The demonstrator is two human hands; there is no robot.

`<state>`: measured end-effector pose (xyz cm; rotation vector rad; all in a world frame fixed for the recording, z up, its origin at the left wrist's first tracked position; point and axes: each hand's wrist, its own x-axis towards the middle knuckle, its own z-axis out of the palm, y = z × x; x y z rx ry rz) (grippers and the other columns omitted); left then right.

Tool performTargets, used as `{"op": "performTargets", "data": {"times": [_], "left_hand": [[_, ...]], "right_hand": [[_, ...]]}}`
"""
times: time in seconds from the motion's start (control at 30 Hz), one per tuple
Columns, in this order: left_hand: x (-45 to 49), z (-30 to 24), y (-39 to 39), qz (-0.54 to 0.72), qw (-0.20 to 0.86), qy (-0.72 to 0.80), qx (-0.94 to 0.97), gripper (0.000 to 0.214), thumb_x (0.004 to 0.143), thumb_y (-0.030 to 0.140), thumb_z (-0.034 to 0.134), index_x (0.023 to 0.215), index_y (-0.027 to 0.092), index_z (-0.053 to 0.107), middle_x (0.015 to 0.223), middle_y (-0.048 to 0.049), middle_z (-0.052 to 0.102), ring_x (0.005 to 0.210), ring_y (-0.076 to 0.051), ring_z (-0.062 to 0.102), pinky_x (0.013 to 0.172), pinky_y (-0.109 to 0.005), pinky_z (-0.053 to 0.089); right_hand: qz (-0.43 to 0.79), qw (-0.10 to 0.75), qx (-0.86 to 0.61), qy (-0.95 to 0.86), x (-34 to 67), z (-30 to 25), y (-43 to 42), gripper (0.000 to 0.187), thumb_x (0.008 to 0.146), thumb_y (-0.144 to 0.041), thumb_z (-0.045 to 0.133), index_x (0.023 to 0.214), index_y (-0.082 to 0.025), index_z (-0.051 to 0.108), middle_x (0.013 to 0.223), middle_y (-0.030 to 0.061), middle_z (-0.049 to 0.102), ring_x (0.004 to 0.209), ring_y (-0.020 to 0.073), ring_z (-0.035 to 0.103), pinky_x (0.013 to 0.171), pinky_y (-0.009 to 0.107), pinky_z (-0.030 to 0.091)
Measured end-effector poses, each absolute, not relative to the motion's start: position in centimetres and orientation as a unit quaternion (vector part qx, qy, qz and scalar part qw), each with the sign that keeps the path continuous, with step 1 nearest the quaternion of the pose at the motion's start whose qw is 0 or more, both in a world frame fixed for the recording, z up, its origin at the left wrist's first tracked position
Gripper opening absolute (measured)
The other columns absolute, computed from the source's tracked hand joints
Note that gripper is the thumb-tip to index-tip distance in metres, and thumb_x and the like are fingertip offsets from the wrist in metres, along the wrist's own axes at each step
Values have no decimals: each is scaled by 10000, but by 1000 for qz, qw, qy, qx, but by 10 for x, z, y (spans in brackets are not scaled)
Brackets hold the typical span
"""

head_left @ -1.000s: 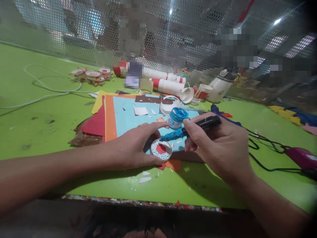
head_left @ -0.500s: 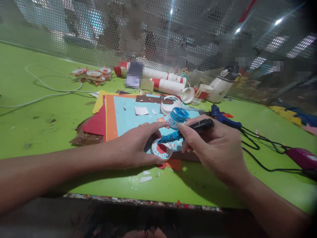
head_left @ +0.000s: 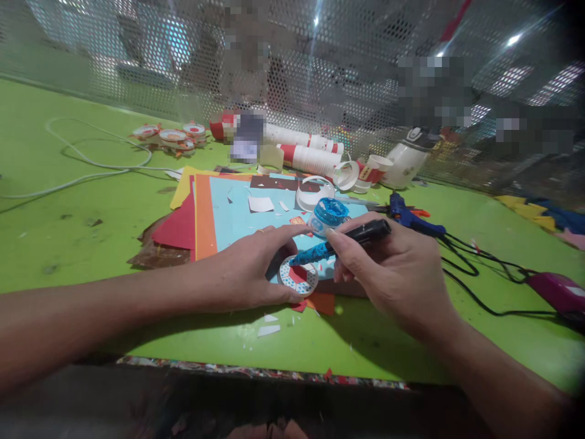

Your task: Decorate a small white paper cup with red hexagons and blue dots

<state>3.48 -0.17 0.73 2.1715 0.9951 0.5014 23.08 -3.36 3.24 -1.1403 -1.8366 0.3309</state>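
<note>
The left hand (head_left: 249,263) curls around the left side of the small round disc (head_left: 299,275), thumb on its near rim! The right hand (head_left: 395,265) pinches a black marker (head_left: 365,231), its paint-caked blue end down at the disc's upper left. Paint jar (head_left: 329,214) just behind; nearside, green table (head_left: 320,350) and paper scraps (head_left: 269,330) to the front edge. Red hexagon centre, white ring, blue dots!

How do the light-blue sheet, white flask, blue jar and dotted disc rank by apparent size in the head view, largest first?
1. Light-blue sheet, partly covered
2. White flask, though farther back
3. Blue jar and dotted disc: too alike to rank
</note>
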Motion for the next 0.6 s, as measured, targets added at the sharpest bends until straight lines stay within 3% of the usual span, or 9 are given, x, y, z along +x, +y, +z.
{"op": "performTargets", "data": {"times": [0.17,0.37,0.6], "left_hand": [[34,5,0,195,345,378,837,834,733,307,756,1462,216,360,1215,-113,628,1039,-291,616,887,-426,491],[35,6,0,193,334,378,842,782,759,337,744,1444,226,382,1160,-95,648,1014,-280,615,859,-401,482],[35,6,-1,193,328,381,843,809,748,305,760,1453,217,371,1120,-82,642,993,-265,610,844,-382,473]], "right_hand": [[160,458,-446,-752,231,30,-33,141,857,-263,682,774,-154,647,602,-37,647,434,53,523,450,178,453],[108,535,-485,-683,233,38,-37,197,863,-313,677,715,-191,632,501,-51,576,431,83,534,455,207,456],[105,499,-481,-713,233,37,-35,239,865,-319,670,667,-193,623,499,-43,573,407,76,498,419,215,422]]}}
